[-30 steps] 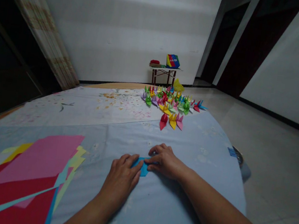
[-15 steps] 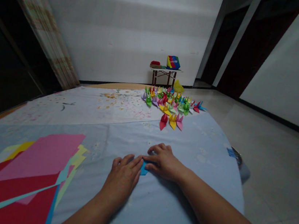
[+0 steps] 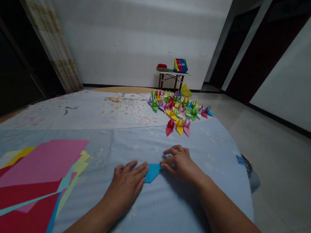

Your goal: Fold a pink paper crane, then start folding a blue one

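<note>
A small folded piece of blue paper (image 3: 152, 172) lies on the pale blue tablecloth between my hands. My left hand (image 3: 128, 181) rests flat with its fingertips on the paper's left edge, partly covering it. At the paper's upper right corner, my right hand (image 3: 179, 163) pinches the tip between thumb and index finger, its other fingers loosely bent above the cloth.
Coloured paper sheets (image 3: 43, 159) lie piled at the left. Many folded paper cranes (image 3: 174, 105) stand at the far right of the round table (image 3: 188, 212). Beyond it are a small stand (image 3: 175, 73) with a colourful box (image 3: 181, 65) and a curtain (image 3: 48, 33).
My right hand has moved right, away from my left hand, and more of the blue paper shows between them. My left hand has shifted slightly left.
</note>
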A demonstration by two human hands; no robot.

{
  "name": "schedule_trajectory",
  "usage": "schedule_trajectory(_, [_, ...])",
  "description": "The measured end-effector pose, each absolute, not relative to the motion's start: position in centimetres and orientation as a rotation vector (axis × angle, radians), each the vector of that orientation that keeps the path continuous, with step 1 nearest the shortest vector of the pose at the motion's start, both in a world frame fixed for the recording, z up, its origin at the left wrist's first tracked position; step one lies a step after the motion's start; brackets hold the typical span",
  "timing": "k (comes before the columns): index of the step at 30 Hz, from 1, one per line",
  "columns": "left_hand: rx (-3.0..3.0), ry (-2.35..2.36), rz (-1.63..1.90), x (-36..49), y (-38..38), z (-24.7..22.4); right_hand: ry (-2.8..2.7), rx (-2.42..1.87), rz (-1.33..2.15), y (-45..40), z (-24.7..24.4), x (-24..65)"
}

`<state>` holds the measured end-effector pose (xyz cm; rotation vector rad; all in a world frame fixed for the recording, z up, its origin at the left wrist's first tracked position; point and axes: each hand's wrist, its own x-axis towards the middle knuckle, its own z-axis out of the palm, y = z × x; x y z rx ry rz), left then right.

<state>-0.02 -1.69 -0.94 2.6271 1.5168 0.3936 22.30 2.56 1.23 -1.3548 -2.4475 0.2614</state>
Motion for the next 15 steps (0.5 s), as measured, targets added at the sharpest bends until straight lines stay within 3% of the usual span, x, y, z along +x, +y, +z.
schedule_trajectory(15, [2.758, 1.416, 0.417, -0.7, -1.2, -0.7, -2.378, -1.235, 0.554, 3.4, -1.0, 20.4])
